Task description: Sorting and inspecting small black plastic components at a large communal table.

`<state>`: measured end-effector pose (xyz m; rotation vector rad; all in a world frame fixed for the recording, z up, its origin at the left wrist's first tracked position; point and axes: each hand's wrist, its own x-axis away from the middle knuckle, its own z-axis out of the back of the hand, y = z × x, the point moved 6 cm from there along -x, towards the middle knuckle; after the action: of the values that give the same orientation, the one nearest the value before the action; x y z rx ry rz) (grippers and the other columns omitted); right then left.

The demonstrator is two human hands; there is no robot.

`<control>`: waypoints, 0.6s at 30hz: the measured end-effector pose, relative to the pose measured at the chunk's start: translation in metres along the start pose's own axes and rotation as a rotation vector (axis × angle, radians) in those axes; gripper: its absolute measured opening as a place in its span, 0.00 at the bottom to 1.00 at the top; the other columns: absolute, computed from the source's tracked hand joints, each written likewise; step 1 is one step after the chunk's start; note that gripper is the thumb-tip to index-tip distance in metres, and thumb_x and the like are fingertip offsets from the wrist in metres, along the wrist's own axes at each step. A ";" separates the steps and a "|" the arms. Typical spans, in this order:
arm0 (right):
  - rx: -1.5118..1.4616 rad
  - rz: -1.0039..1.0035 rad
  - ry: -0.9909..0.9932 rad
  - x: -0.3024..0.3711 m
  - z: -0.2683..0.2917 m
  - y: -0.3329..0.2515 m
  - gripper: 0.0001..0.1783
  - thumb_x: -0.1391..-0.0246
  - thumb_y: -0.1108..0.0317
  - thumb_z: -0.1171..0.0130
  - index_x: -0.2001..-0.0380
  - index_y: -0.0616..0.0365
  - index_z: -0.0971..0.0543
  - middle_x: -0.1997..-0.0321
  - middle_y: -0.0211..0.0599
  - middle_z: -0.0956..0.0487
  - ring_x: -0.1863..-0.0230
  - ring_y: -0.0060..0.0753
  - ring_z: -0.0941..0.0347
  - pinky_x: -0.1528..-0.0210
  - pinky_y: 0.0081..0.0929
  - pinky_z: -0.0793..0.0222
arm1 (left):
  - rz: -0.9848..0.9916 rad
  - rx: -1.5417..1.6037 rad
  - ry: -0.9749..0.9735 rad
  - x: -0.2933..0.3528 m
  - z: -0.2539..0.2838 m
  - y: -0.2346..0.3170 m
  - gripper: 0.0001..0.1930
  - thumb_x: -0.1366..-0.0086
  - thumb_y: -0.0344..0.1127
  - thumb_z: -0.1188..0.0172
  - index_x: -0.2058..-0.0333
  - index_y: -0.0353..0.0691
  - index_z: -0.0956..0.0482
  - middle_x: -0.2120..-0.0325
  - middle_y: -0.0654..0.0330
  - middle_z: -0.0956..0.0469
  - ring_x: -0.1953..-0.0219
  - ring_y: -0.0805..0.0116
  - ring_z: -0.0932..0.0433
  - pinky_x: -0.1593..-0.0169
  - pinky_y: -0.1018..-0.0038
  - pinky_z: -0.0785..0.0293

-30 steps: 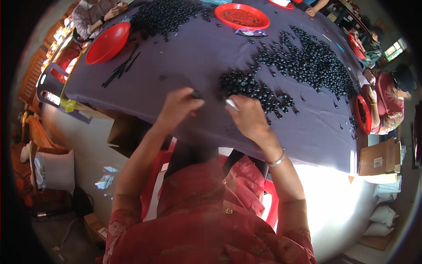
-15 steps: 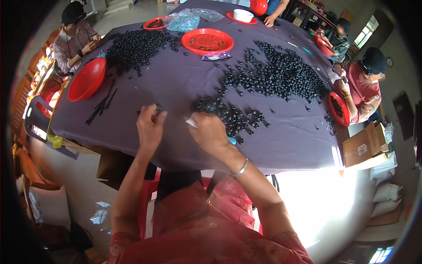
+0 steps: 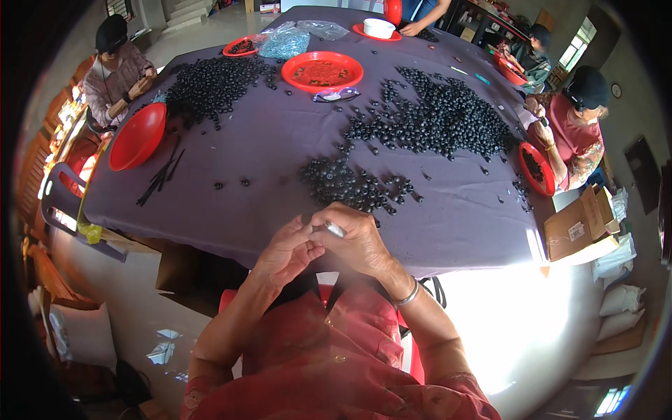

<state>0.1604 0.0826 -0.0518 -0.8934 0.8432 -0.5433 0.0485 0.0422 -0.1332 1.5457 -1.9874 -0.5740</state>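
Close together at the table's near edge are my two hands. My left hand [image 3: 285, 253] is closed, pinching a small round black piece [image 3: 306, 220] between thumb and fingertips. My right hand [image 3: 355, 239] is wrapped round a short white tool [image 3: 335, 229], whose tip is hidden between the hands near that piece. Just beyond them lies a small heap of round black pieces [image 3: 332, 180], some showing a hole. Two loose black pieces [image 3: 245, 183] sit apart on the purple-grey tablecloth [image 3: 266, 140], left of the heap.
Larger piles of black pieces spread at the right [image 3: 448, 119] and far left [image 3: 217, 80]. A red tray [image 3: 355, 74], eyeglasses [image 3: 336, 96], a tilted red basin [image 3: 138, 136] and thin black strips [image 3: 162, 175] lie around. Several people sit or stand at the table's sides.
Both hands have drawn back toward me and come together; the left moved right to meet the right. Two loose black pieces now show where the left hand was.
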 end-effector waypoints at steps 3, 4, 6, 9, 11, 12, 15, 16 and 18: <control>-0.018 0.059 0.016 0.000 0.000 -0.004 0.10 0.55 0.74 0.35 0.66 0.60 0.21 0.70 0.33 0.24 0.70 0.31 0.25 0.67 0.25 0.29 | 0.001 -0.003 0.031 0.001 0.005 -0.002 0.07 0.35 0.34 0.45 0.60 0.45 0.31 0.65 0.65 0.27 0.66 0.78 0.27 0.61 0.78 0.29; -0.001 0.070 -0.009 0.001 -0.001 -0.005 0.10 0.56 0.74 0.35 0.67 0.60 0.21 0.71 0.33 0.24 0.71 0.30 0.26 0.68 0.26 0.30 | -0.026 -0.035 -0.010 0.002 0.009 0.001 0.07 0.35 0.33 0.45 0.60 0.44 0.31 0.64 0.65 0.27 0.65 0.78 0.26 0.61 0.78 0.28; 0.016 0.080 -0.032 0.002 -0.004 -0.004 0.10 0.56 0.74 0.35 0.67 0.60 0.20 0.72 0.33 0.25 0.72 0.30 0.26 0.69 0.26 0.30 | -0.051 -0.068 -0.051 0.004 0.007 0.004 0.07 0.35 0.33 0.45 0.59 0.44 0.31 0.63 0.65 0.27 0.65 0.78 0.26 0.62 0.78 0.27; 0.014 0.042 -0.012 0.001 -0.005 -0.002 0.09 0.60 0.76 0.33 0.72 0.61 0.22 0.72 0.32 0.25 0.70 0.28 0.27 0.67 0.25 0.31 | -0.009 -0.046 -0.004 0.008 0.003 0.007 0.09 0.36 0.31 0.46 0.57 0.43 0.30 0.62 0.64 0.27 0.63 0.76 0.25 0.62 0.78 0.24; -0.007 0.025 -0.005 0.001 -0.003 -0.002 0.10 0.61 0.76 0.32 0.73 0.61 0.22 0.72 0.32 0.25 0.71 0.28 0.27 0.68 0.24 0.31 | -0.009 -0.060 -0.037 0.009 -0.001 0.008 0.10 0.36 0.31 0.46 0.56 0.42 0.30 0.62 0.63 0.26 0.62 0.76 0.24 0.61 0.77 0.22; -0.006 0.025 -0.004 0.001 -0.003 -0.003 0.10 0.61 0.76 0.32 0.73 0.61 0.22 0.72 0.32 0.25 0.71 0.28 0.27 0.68 0.24 0.31 | -0.009 -0.060 -0.039 0.009 -0.002 0.008 0.10 0.36 0.31 0.46 0.56 0.42 0.30 0.62 0.63 0.26 0.62 0.76 0.24 0.61 0.77 0.22; 0.002 0.044 0.003 0.002 0.000 -0.007 0.10 0.62 0.77 0.32 0.73 0.61 0.22 0.72 0.32 0.25 0.71 0.27 0.28 0.68 0.23 0.32 | -0.003 -0.029 -0.030 0.009 -0.003 0.007 0.02 0.36 0.31 0.45 0.65 0.43 0.24 0.64 0.62 0.22 0.63 0.72 0.21 0.60 0.75 0.19; -0.016 0.024 -0.024 0.002 -0.001 -0.004 0.10 0.62 0.77 0.32 0.72 0.61 0.22 0.72 0.31 0.25 0.71 0.26 0.28 0.68 0.22 0.32 | -0.009 -0.037 -0.030 0.010 -0.003 0.007 0.02 0.37 0.31 0.45 0.65 0.43 0.24 0.65 0.62 0.22 0.64 0.73 0.21 0.60 0.75 0.19; -0.033 0.003 -0.050 0.002 -0.002 0.000 0.10 0.62 0.77 0.32 0.72 0.61 0.22 0.72 0.31 0.25 0.71 0.25 0.28 0.68 0.22 0.32 | -0.015 -0.045 -0.032 0.010 -0.003 0.007 0.03 0.37 0.30 0.44 0.65 0.42 0.25 0.65 0.62 0.22 0.64 0.73 0.21 0.61 0.76 0.19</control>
<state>0.1597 0.0800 -0.0533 -0.9322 0.8099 -0.5034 0.0435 0.0345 -0.1243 1.5344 -1.9745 -0.6483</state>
